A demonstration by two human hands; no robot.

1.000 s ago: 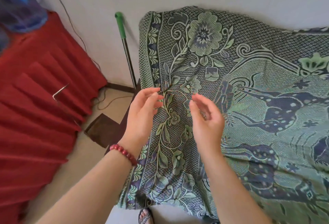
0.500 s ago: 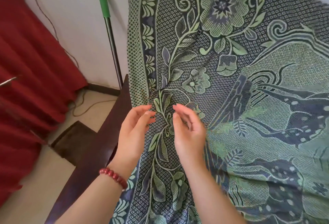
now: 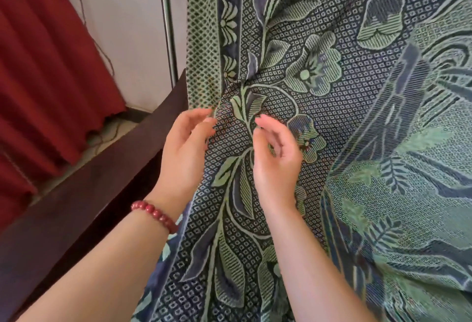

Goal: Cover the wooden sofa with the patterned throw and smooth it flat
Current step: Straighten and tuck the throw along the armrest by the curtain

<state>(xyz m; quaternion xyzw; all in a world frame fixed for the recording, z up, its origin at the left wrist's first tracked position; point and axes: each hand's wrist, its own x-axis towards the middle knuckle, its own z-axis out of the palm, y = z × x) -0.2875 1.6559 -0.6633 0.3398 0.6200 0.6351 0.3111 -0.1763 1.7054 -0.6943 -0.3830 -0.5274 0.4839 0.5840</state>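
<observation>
The green and dark blue patterned throw [image 3: 344,122] with flowers and leaves lies draped over the wooden sofa, covering its back and seat. A dark wooden armrest [image 3: 107,181] shows bare at the left. My left hand [image 3: 186,148], with a red bead bracelet on the wrist, hovers at a crease near the throw's left border, fingers loosely bent and holding nothing. My right hand [image 3: 274,153] hangs just to its right over the leaf pattern, fingers also loosely curled and empty. Folds gather in the cloth just above both hands.
A metal pole [image 3: 168,22] leans on the white wall [image 3: 132,27] behind the armrest. Red pleated cloth [image 3: 46,66] fills the left side. A thin cable [image 3: 102,48] runs down the wall to the pale floor [image 3: 107,137].
The view has closed in on the throw's left side and the armrest. Both hands have stayed near each other over the crease, fingers loose throughout, gripping nothing.
</observation>
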